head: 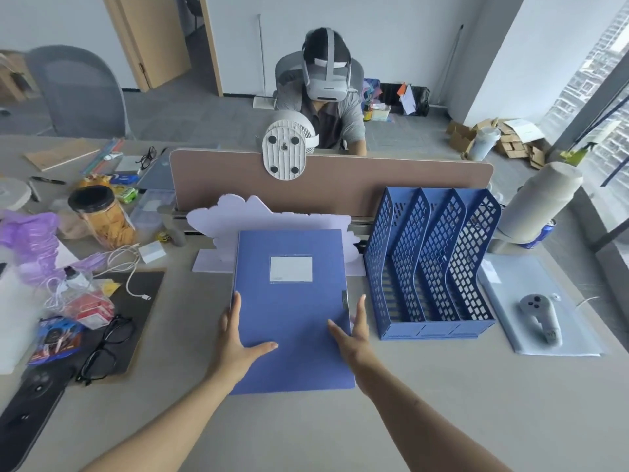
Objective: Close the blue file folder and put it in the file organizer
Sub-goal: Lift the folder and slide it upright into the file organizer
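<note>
The blue file folder (291, 301) lies flat and closed on the desk in front of me, a white label on its cover. My left hand (238, 345) grips its left edge, fingers along the side and thumb on the cover. On the right edge sits my right hand (352, 335), fingers spread beside the clasp and thumb on the cover. The blue mesh file organizer (432, 260) stands just to the folder's right, its three slots holding nothing that I can see.
A desk divider (374, 182) with a white fan (289, 148) runs behind the folder; a person in a headset sits beyond it. A jar (102, 216), cables and glasses (105, 345) clutter the left. A grey controller (541, 316) lies right of the organizer.
</note>
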The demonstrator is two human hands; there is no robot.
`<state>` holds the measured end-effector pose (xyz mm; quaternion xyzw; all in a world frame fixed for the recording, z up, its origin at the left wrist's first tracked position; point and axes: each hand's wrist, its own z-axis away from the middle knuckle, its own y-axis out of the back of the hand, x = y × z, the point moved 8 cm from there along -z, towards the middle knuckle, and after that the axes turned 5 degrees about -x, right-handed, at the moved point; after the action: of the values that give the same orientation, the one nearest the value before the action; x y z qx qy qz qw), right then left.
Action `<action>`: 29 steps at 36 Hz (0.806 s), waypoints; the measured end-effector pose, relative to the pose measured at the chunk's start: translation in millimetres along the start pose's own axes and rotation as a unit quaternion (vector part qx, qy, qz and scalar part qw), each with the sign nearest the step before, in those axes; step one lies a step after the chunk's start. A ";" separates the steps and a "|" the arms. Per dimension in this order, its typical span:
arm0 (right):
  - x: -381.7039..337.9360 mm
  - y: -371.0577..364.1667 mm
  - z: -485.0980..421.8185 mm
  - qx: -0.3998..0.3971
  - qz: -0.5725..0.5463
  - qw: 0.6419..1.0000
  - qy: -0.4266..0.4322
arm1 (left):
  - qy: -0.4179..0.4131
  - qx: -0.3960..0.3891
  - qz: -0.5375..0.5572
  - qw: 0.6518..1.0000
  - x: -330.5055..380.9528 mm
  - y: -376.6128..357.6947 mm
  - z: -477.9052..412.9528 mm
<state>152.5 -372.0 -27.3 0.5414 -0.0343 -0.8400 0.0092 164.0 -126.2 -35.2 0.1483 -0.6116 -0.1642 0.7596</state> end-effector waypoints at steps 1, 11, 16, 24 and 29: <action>-8.9 4.7 -1.2 0.009 -0.001 1.000 0.000 | -0.020 0.000 -0.005 1.000 10.3 4.1 -1.9; -115.6 74.0 31.5 -0.032 0.029 0.994 0.101 | -0.189 -0.042 -0.016 0.981 125.7 17.3 -12.2; -156.0 122.0 69.4 -0.015 0.121 0.984 0.131 | -0.221 -0.102 -0.017 0.970 160.7 -16.0 -17.5; -184.2 181.8 138.7 0.111 0.252 0.934 0.227 | -0.246 -0.188 -0.048 0.950 189.8 -109.0 -15.7; -180.8 203.1 175.3 0.207 0.319 0.903 0.199 | -0.287 -0.230 -0.077 0.927 228.0 -161.3 -10.3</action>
<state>63.3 -556.7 222.9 0.6472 -0.3757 -0.6409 0.1708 208.2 -369.6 94.7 -0.0372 -0.7358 -0.3934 0.5499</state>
